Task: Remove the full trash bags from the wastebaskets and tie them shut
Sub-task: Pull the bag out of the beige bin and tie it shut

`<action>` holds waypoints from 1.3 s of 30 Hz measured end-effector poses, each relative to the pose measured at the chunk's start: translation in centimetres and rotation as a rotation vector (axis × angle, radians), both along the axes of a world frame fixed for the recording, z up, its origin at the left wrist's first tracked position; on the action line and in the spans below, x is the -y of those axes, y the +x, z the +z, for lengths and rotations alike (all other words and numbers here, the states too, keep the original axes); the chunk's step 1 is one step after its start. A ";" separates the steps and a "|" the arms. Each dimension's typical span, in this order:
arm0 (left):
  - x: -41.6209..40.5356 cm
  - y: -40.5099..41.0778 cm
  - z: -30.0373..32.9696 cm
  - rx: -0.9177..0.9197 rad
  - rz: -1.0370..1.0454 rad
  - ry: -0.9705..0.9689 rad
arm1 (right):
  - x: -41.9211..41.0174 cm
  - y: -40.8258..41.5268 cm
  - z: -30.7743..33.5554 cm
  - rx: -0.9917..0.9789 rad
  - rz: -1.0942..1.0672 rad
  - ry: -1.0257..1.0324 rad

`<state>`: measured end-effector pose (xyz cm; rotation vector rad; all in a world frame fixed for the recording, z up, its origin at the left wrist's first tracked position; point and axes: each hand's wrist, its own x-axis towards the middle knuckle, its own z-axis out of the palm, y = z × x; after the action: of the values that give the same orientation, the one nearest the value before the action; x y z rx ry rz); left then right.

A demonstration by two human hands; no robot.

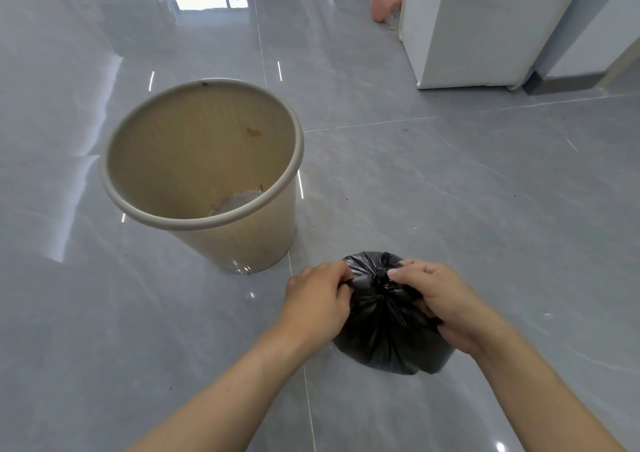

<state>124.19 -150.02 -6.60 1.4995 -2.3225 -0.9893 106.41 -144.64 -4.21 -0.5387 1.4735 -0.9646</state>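
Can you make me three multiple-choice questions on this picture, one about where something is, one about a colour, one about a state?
1. Where does the trash bag stand?
A. inside the wastebasket
B. on the floor beside the wastebasket
C. on a table

2. What colour is the trash bag?
A. black
B. white
C. blue

3. What state is the wastebasket in?
A. tipped on its side
B. lined with a full bag
C. upright with no bag in it

Answers:
1 B, the bag sits on the grey floor, nearer the camera than the basket.
2 A, its gathered plastic is black between the left hand and right hand, which pinch its top.
3 C, the beige inner wall shows bare, with only scraps at the bottom.
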 end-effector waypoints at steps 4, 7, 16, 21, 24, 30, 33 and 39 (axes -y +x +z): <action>0.3 -0.1 0.1 0.008 0.001 0.007 | -0.1 -0.1 0.5 -0.021 0.056 -0.007; 0.5 -0.1 0.1 0.013 -0.002 0.018 | -0.1 -0.3 0.5 -0.022 0.059 0.041; 1.4 -0.6 0.2 0.012 0.015 0.012 | 0.3 -1.1 1.2 -0.111 0.130 0.147; 1.7 -0.3 0.7 0.002 0.008 0.071 | 0.1 -1.3 0.8 0.012 0.040 0.166; 1.3 0.5 1.5 -0.075 0.039 0.158 | 0.3 -1.2 0.5 0.032 -0.070 0.130; -0.4 1.2 2.2 -0.145 0.105 0.190 | 0.5 -0.4 0.2 -0.012 -0.111 0.105; -1.2 0.1 1.4 -0.033 0.041 0.179 | 0.8 0.1 0.3 -0.025 -0.042 0.096; -1.0 -1.4 1.1 0.082 -0.030 0.093 | 0.8 -0.2 0.6 -0.329 0.049 0.097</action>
<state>122.77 -149.05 -5.54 1.5726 -2.3921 -1.0765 106.17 -145.44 -3.57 -0.6828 1.7817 -0.7859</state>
